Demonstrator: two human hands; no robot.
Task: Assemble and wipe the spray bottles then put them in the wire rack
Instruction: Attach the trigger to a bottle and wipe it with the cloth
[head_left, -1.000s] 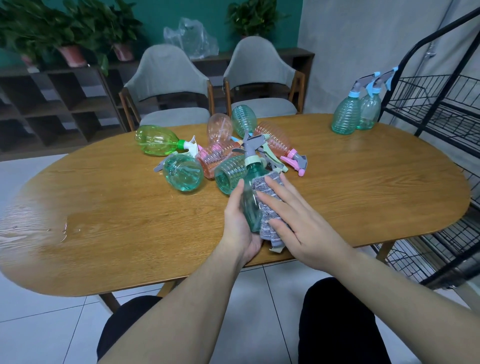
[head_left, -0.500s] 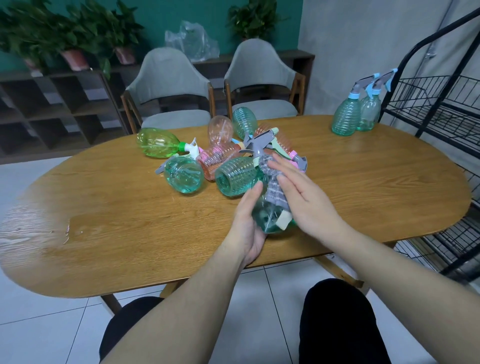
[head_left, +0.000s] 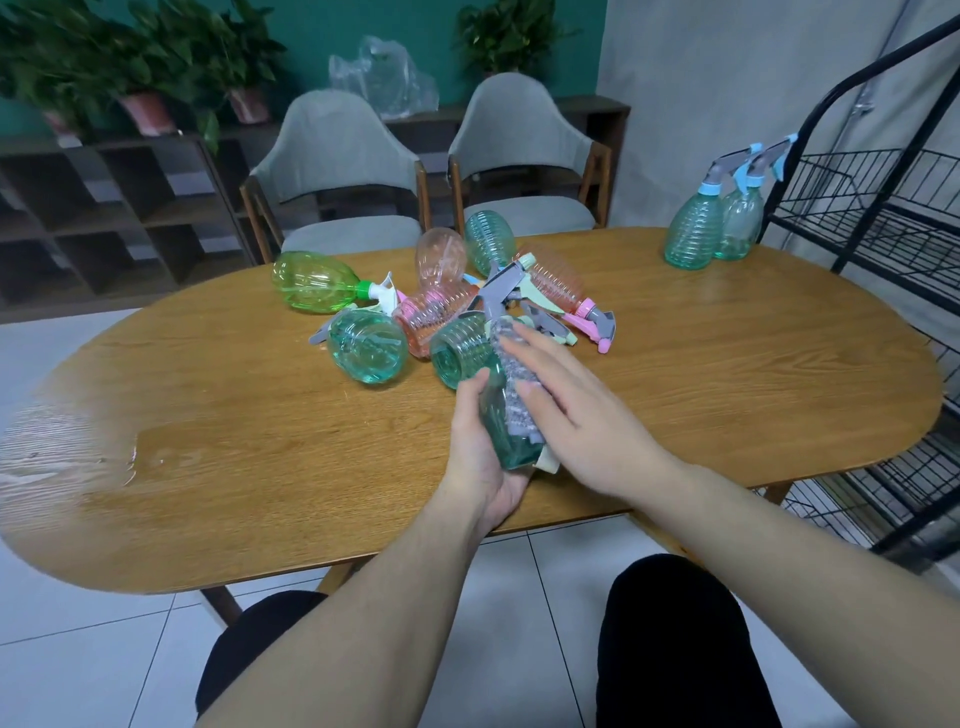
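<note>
soft, even indoor light, fairly bright, with no hard shadows. a pale sheen of glare washes out the wood grain at the left end of the oval table (head_left: 62, 457). the wide-angle lens bows the table edge and bends the black wire rack (head_left: 883, 218) at the right border. motion blur smears the right hand (head_left: 576, 410) and the grey cloth (head_left: 511, 384) beneath it. the potted plants (head_left: 130, 62) behind look soft and dim.
</note>
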